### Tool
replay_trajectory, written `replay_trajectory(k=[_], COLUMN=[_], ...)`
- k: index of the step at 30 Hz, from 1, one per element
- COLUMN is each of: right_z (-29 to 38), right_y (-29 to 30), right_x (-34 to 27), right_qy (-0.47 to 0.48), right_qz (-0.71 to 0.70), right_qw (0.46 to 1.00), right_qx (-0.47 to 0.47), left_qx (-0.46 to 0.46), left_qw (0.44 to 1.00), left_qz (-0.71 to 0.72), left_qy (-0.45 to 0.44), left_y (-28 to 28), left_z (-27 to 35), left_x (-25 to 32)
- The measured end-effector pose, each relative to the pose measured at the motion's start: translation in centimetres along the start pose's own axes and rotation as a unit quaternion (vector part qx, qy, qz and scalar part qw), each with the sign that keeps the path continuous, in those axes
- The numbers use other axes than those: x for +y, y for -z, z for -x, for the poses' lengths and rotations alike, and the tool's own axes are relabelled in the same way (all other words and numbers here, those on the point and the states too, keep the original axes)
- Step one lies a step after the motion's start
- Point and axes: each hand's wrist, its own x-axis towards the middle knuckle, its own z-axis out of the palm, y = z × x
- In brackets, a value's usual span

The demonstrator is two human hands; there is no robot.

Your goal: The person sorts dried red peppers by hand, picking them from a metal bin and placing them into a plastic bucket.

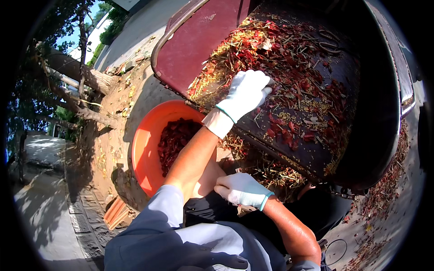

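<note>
My left hand (249, 90), in a white knit glove, is over the near part of a maroon metal cart bed (196, 37). Its fingers are curled close to a spread of dried red chili pieces, stalks and yellow seeds (288, 73); whether they pinch anything is hidden. My right hand (241, 190), gloved alike, is curled in front of my lap, below the bed's edge, its palm side out of sight. Beneath my left forearm stands an orange plastic basin (145, 149) holding dark red dried chilies (178, 139).
Two metal loops, apparently scissor handles (329, 47), lie on the bed's far side. Stalky debris (281, 174) is heaped under the near edge. Tree trunks (98, 79) rise at left, with reddish bricks (116, 211) by a stone kerb (83, 216). More chili scraps (383, 193) litter the ground at right.
</note>
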Motion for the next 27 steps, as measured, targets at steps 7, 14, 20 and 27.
replay_trajectory(k=[7,14,20,27], right_z=[0.7,1.9,0.5,1.2], right_y=[2.8,7.6,11.6,12.4], right_x=[-1.1,-4.1,-2.6,-0.5], right_qy=[-0.063,-0.138,-0.121,-0.151], right_qz=[-0.034,0.078,0.125,-0.279], right_qw=[0.997,0.971,0.931,0.870], right_qx=[0.019,0.178,0.320,0.377], left_qx=[-0.044,-0.026,-0.071,-0.004], left_qw=[0.998,0.999,0.997,0.999], left_qz=[-0.027,0.022,-0.006,0.011], left_qy=[-0.022,-0.007,0.003,-0.029], left_y=[0.0,-0.2,-0.5,0.3], left_z=[2.6,2.3,2.2,2.3], left_x=[-1.6,-2.5,-3.1,-1.9])
